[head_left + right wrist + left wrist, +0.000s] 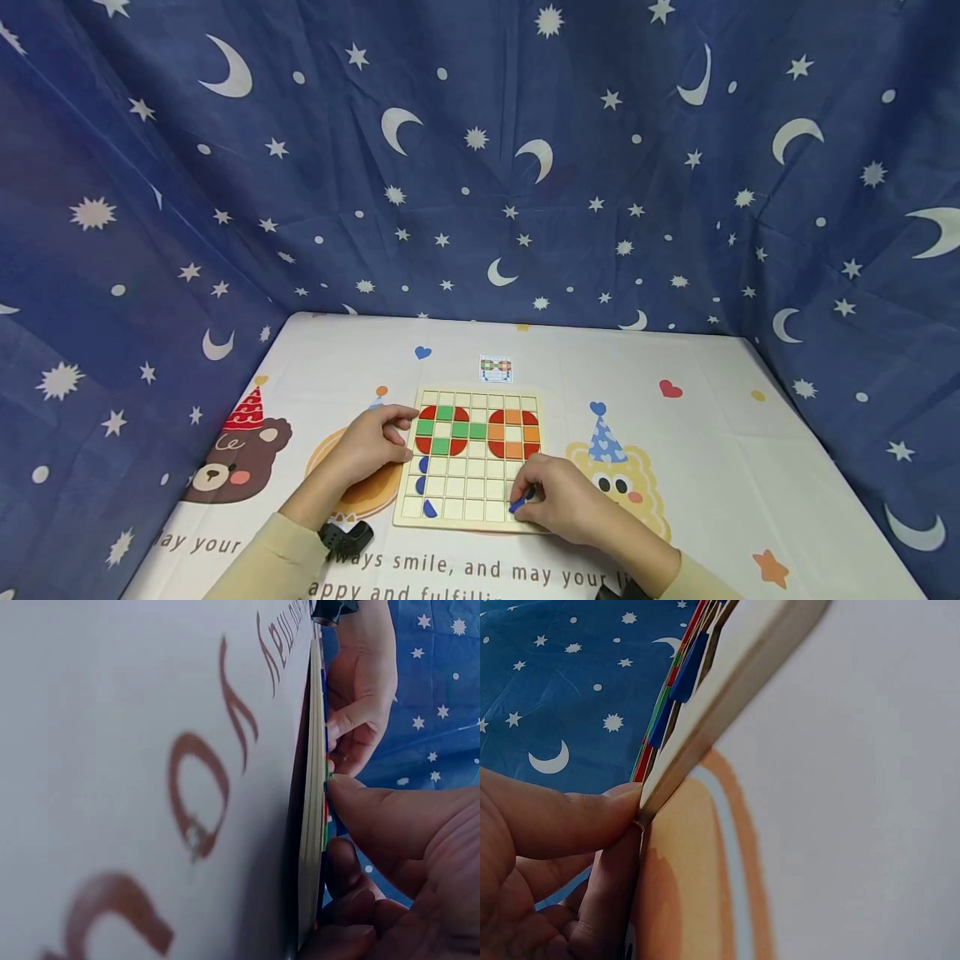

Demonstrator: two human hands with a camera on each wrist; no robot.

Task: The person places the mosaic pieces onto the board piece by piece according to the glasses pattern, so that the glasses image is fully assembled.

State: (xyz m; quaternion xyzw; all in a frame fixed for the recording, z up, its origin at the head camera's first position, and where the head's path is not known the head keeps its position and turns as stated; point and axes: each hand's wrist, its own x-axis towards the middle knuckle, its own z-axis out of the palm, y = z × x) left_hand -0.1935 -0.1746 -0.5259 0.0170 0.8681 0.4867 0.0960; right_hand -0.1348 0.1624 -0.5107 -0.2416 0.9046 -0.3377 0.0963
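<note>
A cream gridded board (455, 507) lies on the table with red, green and orange pieces set in two ring patterns joined by green. Down its left side are several blue rounded pieces (421, 485); the lowest one (430, 508) sits slightly askew. My left hand (372, 442) rests at the board's left edge, thumb and fingertips touching its side, as the left wrist view (562, 825) also shows. Over the lower right squares, my right hand (558, 498) pinches a small blue piece (517, 505) between thumb and finger. Its fingers partly hide that piece and the squares beneath.
A small pattern card (496, 368) lies just behind the board. The white tablecloth (697, 467) carries printed animals, shapes and lettering. A blue curtain (480, 167) with moons and stars rises behind the table and along both sides. Black straps (347, 539) circle the wrists.
</note>
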